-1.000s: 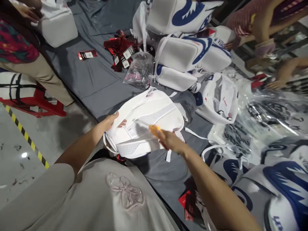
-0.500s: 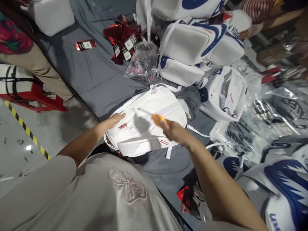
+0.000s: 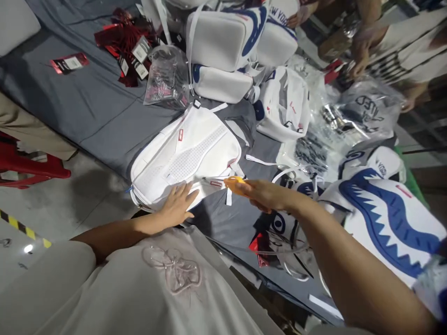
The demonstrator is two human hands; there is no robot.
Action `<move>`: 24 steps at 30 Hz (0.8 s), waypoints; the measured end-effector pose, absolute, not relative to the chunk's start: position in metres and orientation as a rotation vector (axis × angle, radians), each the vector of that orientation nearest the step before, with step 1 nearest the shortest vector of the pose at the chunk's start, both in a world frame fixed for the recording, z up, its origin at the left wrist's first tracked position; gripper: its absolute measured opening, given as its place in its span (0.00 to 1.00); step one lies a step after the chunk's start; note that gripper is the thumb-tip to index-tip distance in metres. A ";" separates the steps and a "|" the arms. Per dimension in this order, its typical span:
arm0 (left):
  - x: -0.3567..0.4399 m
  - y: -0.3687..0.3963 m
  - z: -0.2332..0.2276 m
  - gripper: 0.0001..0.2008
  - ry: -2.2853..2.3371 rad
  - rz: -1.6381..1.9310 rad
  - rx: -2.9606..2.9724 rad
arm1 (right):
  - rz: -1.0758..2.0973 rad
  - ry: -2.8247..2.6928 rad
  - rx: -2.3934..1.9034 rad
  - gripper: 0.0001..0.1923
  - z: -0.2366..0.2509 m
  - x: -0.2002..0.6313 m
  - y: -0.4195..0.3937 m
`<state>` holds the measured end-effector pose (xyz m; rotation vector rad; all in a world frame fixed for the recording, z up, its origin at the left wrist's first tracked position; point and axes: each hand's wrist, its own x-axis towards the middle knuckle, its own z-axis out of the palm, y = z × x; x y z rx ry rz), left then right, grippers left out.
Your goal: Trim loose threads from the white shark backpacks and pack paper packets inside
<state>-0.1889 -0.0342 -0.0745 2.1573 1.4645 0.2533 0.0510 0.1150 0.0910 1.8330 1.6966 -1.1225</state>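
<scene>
A white backpack [image 3: 188, 151] lies back-side up on the grey cloth [image 3: 98, 111] in front of me, its perforated panel and a small red tag facing up. My left hand [image 3: 177, 208] rests flat on its near lower edge, fingers spread. My right hand [image 3: 267, 195] is closed on a small orange tool [image 3: 234, 183], whose tip points at the backpack's lower right edge, next to a loose white strap [image 3: 228, 197].
More white and blue backpacks [image 3: 223, 42] are piled at the back and at the right [image 3: 384, 218]. Red hang tags [image 3: 127, 42], a clear bag of small parts [image 3: 166, 77] and plastic wrappers [image 3: 352, 116] lie around. Other people's hands [image 3: 359, 63] work at the far right. A red stool [image 3: 28, 165] stands left.
My left hand slid from the backpack's left side down to its near edge. My right hand with the orange tool dropped to the lower right edge. The view swung right.
</scene>
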 end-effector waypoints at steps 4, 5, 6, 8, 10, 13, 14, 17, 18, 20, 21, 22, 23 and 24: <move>-0.185 -0.021 -0.081 0.26 1.571 0.400 1.673 | -1.221 1.665 1.918 0.34 0.099 0.095 0.067; -0.189 -0.012 -0.081 0.22 1.571 0.467 1.471 | -1.366 1.643 1.876 0.35 0.099 0.106 0.055; -0.194 -0.003 -0.081 0.20 1.565 0.505 1.265 | -1.492 1.623 1.851 0.36 0.098 0.116 0.043; -0.203 0.012 -0.079 0.22 1.539 0.492 0.879 | -1.571 1.626 1.940 0.38 0.091 0.129 0.022; -0.203 0.017 -0.076 0.26 1.545 0.445 0.644 | -1.561 1.642 2.005 0.39 0.082 0.134 0.009; -0.185 0.007 -0.070 0.24 1.689 0.493 0.926 | -1.623 1.680 1.919 0.37 0.070 0.130 0.008; -0.175 0.001 -0.069 0.23 1.762 0.500 1.198 | -1.539 1.746 1.984 0.37 0.067 0.128 0.012; -0.143 -0.013 -0.069 0.26 1.860 0.307 1.868 | -1.009 1.937 2.215 0.34 0.061 0.119 0.029; -0.135 -0.015 -0.069 0.27 1.863 0.202 1.955 | -0.881 1.957 2.188 0.32 0.060 0.115 0.033; -0.127 -0.015 -0.068 0.29 1.828 0.048 1.992 | -0.732 1.927 2.095 0.29 0.058 0.107 0.030; -0.129 -0.014 -0.065 0.30 1.797 0.034 1.990 | -0.685 1.892 2.076 0.29 0.056 0.103 0.024; -0.136 -0.013 -0.062 0.29 1.765 0.071 1.993 | -0.664 1.861 2.079 0.28 0.055 0.099 0.014; -0.148 -0.012 -0.059 0.28 1.741 0.160 1.997 | -0.681 1.839 2.094 0.28 0.052 0.095 0.000; -0.164 -0.012 -0.056 0.27 1.739 0.304 1.991 | -0.748 1.824 2.101 0.28 0.049 0.090 -0.016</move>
